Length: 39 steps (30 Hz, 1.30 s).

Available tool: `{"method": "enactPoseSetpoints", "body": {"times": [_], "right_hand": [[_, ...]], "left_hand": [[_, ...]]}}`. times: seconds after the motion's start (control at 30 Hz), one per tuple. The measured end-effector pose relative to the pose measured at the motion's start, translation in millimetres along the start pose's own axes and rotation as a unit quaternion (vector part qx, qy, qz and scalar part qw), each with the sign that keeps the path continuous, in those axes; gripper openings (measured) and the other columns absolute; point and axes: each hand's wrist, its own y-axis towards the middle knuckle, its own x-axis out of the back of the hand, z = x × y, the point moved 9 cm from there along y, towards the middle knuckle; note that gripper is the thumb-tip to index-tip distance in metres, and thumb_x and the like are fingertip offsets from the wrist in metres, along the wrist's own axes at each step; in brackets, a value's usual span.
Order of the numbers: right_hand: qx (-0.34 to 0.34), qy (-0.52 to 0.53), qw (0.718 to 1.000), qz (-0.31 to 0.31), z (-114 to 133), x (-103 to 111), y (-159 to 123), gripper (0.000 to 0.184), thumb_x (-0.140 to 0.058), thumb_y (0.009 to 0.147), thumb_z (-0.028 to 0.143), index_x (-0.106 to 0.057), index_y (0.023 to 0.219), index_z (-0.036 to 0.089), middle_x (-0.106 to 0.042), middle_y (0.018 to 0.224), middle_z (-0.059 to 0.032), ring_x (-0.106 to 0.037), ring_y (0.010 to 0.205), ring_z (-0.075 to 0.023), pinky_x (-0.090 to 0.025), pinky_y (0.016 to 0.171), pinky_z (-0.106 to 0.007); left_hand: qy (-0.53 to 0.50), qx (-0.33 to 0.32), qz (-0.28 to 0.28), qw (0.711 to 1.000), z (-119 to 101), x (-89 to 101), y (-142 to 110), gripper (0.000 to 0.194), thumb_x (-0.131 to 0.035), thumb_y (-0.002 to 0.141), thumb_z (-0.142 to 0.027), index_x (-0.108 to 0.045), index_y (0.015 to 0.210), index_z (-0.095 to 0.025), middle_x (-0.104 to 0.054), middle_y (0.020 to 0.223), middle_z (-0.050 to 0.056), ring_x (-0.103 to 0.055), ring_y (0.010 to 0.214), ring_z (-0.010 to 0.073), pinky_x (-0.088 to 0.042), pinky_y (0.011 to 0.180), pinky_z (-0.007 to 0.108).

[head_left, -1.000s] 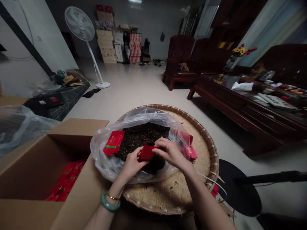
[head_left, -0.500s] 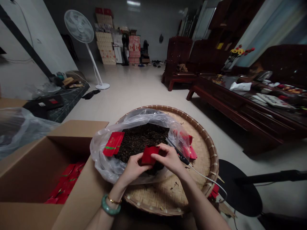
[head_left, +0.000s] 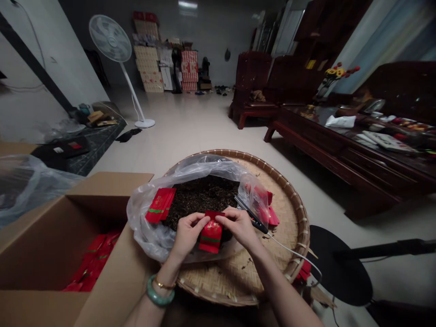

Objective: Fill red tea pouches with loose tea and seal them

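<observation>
Both hands pinch the top edge of a small red packet (head_left: 211, 236) that hangs upright over the near side of a clear plastic bag (head_left: 150, 227) full of dark loose tea (head_left: 200, 197). My left hand (head_left: 185, 236) grips its left corner, my right hand (head_left: 238, 225) its right corner. A stack of flat red packets (head_left: 160, 204) lies on the tea at the left. More red packets (head_left: 267, 206) lie at the bag's right side. A dark slim tool with a white cord (head_left: 252, 215) rests just right of my right hand. The bag sits on a round woven tray (head_left: 293, 227).
An open cardboard box (head_left: 51, 236) at the left holds several red packets (head_left: 91, 261). A round black stool (head_left: 340, 268) stands at the right. A dark wooden table (head_left: 357, 154) with clutter runs along the right; a standing fan (head_left: 112, 41) and stacked boxes stand further back.
The red packet came up out of the tea and turned from lying tilted to hanging upright by its top edge. Both hands drew slightly toward me.
</observation>
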Motion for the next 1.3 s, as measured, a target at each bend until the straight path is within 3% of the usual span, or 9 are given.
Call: {"method": "enactPoseSetpoints", "body": {"times": [0.17,0.3,0.4,0.5,0.67,0.8,0.93,1.03,1.3], "right_hand": [[-0.027,0.008,0.999,-0.018,-13.2,-3.0,0.0,0.025,-0.068,0.070,0.038,-0.068,0.058,0.017,-0.061,0.056,-0.0004,-0.052,0.052,-0.0124,-0.040,0.049,-0.023],[-0.009,-0.033,0.999,-0.007,-16.3,-1.2,1.9,0.022,-0.064,0.075,0.037,-0.070,0.067,0.018,-0.066,0.065,-0.0030,-0.059,0.061,-0.0159,-0.045,0.058,-0.025],[0.024,-0.127,0.991,-0.028,-19.9,22.0,5.4,0.027,-0.056,0.082,0.037,-0.068,0.100,0.020,-0.069,0.094,-0.0074,-0.063,0.085,-0.0211,-0.049,0.073,-0.031],[0.012,-0.334,0.940,-0.065,-33.8,53.5,6.0,0.043,-0.062,0.078,0.034,-0.057,0.119,0.021,-0.062,0.114,-0.0118,-0.055,0.107,-0.0285,-0.043,0.089,-0.042],[-0.068,-0.482,0.874,-0.004,-67.3,66.9,1.0,0.052,-0.062,0.079,0.032,-0.049,0.127,0.016,-0.059,0.112,-0.0164,-0.060,0.099,-0.0291,-0.046,0.080,-0.038],[-0.042,-0.449,0.893,-0.009,-65.4,67.6,1.7,0.046,-0.059,0.080,0.030,-0.052,0.123,0.015,-0.062,0.109,-0.0139,-0.061,0.097,-0.0268,-0.047,0.079,-0.035],[-0.017,-0.328,0.944,-0.018,-47.4,76.1,3.9,0.043,-0.058,0.081,0.033,-0.057,0.119,0.013,-0.066,0.109,-0.0133,-0.062,0.095,-0.0260,-0.048,0.082,-0.037],[-0.032,-0.208,0.977,0.038,-28.0,72.7,0.9,0.044,-0.057,0.081,0.037,-0.058,0.120,0.015,-0.067,0.111,-0.0098,-0.063,0.092,-0.0238,-0.050,0.077,-0.035],[-0.019,-0.162,0.965,0.206,15.5,36.2,-17.6,0.043,-0.068,0.074,0.035,-0.065,0.114,0.020,-0.070,0.106,-0.0061,-0.065,0.089,-0.0235,-0.051,0.074,-0.032]], "left_hand": [[-0.116,0.104,0.105,0.982,17.3,-28.3,-2.5,0.041,-0.078,0.060,-0.033,-0.064,0.092,-0.013,-0.069,0.073,0.001,-0.062,0.062,0.0128,-0.049,0.059,0.022],[-0.125,0.156,0.094,0.975,32.3,-33.8,-6.2,0.044,-0.083,0.051,-0.029,-0.064,0.087,-0.010,-0.067,0.066,0.000,-0.060,0.055,0.0113,-0.048,0.055,0.021],[-0.139,0.178,0.085,0.971,37.9,-34.6,-8.8,0.046,-0.084,0.050,-0.030,-0.065,0.086,-0.009,-0.070,0.071,0.004,-0.064,0.060,0.0148,-0.051,0.059,0.024],[-0.162,0.190,0.085,0.965,38.2,-35.2,-10.7,0.046,-0.084,0.050,-0.030,-0.065,0.086,-0.009,-0.072,0.076,0.007,-0.067,0.065,0.0172,-0.052,0.063,0.026],[-0.214,0.202,0.075,0.953,37.5,-36.9,-13.1,0.047,-0.084,0.052,-0.029,-0.062,0.089,-0.009,-0.073,0.082,0.009,-0.067,0.064,0.0169,-0.052,0.062,0.026],[-0.258,0.221,0.079,0.937,38.8,-43.4,-18.5,0.051,-0.083,0.055,-0.032,-0.058,0.095,-0.011,-0.072,0.085,0.010,-0.067,0.061,0.0167,-0.052,0.059,0.027],[-0.246,0.231,0.082,0.938,39.3,-46.8,-23.9,0.050,-0.084,0.052,-0.028,-0.057,0.091,-0.012,-0.071,0.084,0.008,-0.065,0.059,0.0141,-0.050,0.054,0.023],[-0.195,0.216,0.078,0.954,39.7,-44.8,-23.5,0.050,-0.084,0.050,-0.027,-0.057,0.089,-0.012,-0.071,0.081,0.007,-0.064,0.061,0.0147,-0.049,0.055,0.024],[0.001,0.068,0.100,0.993,22.1,-42.8,-14.1,0.036,-0.080,0.054,-0.022,-0.064,0.084,-0.012,-0.072,0.082,0.006,-0.064,0.075,0.0197,-0.049,0.071,0.029]]}}
